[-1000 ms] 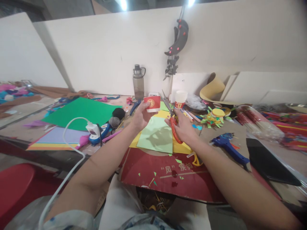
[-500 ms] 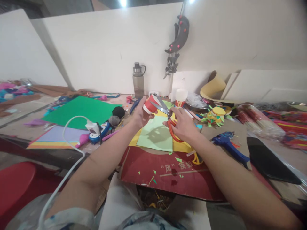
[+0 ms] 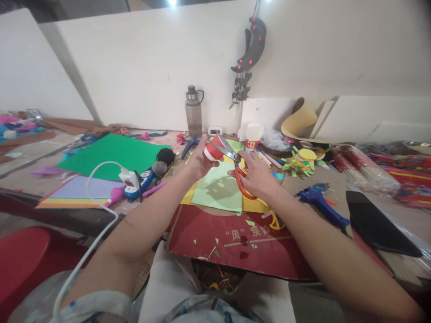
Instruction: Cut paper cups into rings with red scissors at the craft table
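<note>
In my left hand (image 3: 199, 162) is a red and white paper cup (image 3: 212, 151), tilted on its side with the fingers wrapped round it. My right hand (image 3: 253, 172) grips scissors (image 3: 230, 154) by their orange-red handles. The blades are spread and lie against the cup; whether they cut into it I cannot make out. Below both hands, a light green paper sheet (image 3: 217, 188) lies on yellow paper (image 3: 257, 205), above a red printed board (image 3: 208, 231) with green scraps.
A second paper cup (image 3: 253, 136) and a water bottle (image 3: 194, 114) stand at the back. Right lie a blue glue gun (image 3: 321, 208) and a black flat object (image 3: 380, 224). Left are green paper (image 3: 111, 154), a power strip (image 3: 139, 186) and its white cable (image 3: 101, 237).
My left hand has turned the cup slightly and shifted it a little to the right, against the scissors. My right hand stays nearly in place.
</note>
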Available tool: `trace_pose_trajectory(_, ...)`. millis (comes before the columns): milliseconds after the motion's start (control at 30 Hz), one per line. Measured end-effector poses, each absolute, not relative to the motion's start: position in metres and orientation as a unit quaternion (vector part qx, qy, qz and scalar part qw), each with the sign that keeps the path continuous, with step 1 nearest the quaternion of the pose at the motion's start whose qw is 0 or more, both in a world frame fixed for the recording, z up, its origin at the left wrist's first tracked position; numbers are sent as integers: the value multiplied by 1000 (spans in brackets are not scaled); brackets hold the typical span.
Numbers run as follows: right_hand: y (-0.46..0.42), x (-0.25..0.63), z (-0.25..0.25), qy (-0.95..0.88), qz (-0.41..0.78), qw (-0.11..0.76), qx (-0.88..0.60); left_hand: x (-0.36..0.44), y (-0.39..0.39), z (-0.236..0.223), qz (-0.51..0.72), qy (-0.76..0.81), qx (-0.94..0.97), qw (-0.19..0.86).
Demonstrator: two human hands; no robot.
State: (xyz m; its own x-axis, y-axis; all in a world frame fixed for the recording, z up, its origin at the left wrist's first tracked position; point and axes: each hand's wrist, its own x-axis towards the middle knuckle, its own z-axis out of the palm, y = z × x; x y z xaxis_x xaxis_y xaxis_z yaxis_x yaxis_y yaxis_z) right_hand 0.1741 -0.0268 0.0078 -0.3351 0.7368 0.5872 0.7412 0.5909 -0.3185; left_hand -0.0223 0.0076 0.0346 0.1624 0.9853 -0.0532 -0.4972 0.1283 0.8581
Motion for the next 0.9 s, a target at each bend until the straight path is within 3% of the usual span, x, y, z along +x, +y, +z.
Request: trace_pose_trajectory(900,-26,176,9,-824,-27,318,-469,-25,12,27,553,300,407,662)
